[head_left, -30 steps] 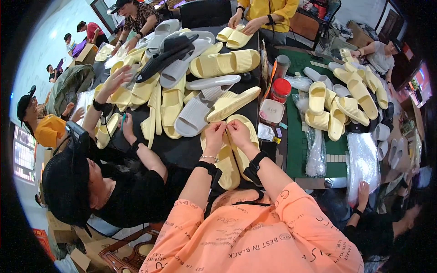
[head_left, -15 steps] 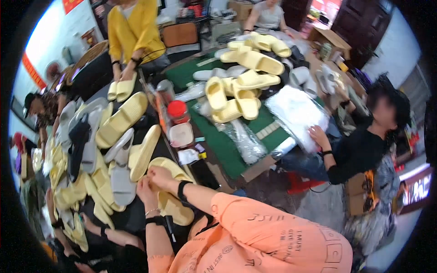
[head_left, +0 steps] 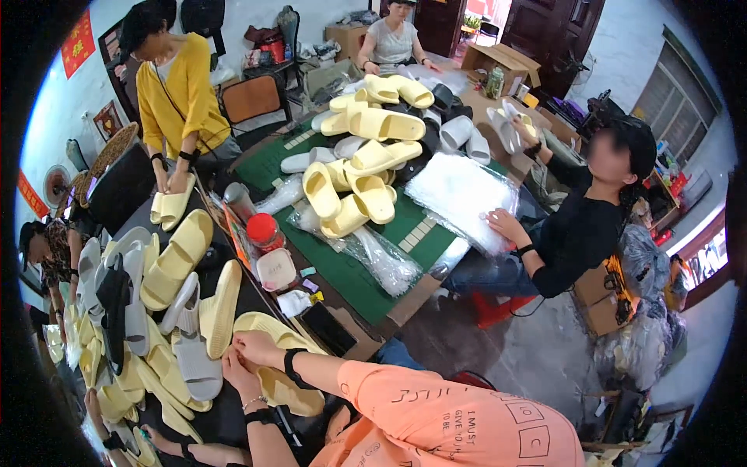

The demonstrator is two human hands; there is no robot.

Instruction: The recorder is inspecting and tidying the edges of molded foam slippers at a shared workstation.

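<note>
My left hand [head_left: 240, 373] and my right hand [head_left: 258, 348] meet over the near end of the black table, fingers pinched together. Whatever they pinch is too small or too hidden to make out. Just behind my right hand lies a pale yellow slipper [head_left: 284, 335], and a second yellow slipper [head_left: 294, 391] rests below my wrists. Left of my fingers, another yellow slipper [head_left: 221, 307] leans upright with its ribbed edge showing. Close to my left hand sits a grey slipper [head_left: 196, 366]. A dark pen-like stick [head_left: 286, 424] shows by my left wrist.
Mixed yellow, grey and black slippers [head_left: 128, 327] crowd the left. Right of me lie a phone [head_left: 328, 328], a white box [head_left: 276, 268] and a red-lidded jar [head_left: 265, 231]. A green-topped table [head_left: 366, 292] holds more slippers and plastic bags [head_left: 463, 191]. Co-workers handle slippers around both tables.
The view has turned, so the scene sits further left and more of the room's far side and right shows. My hands stay pinched together at the same slippers.
</note>
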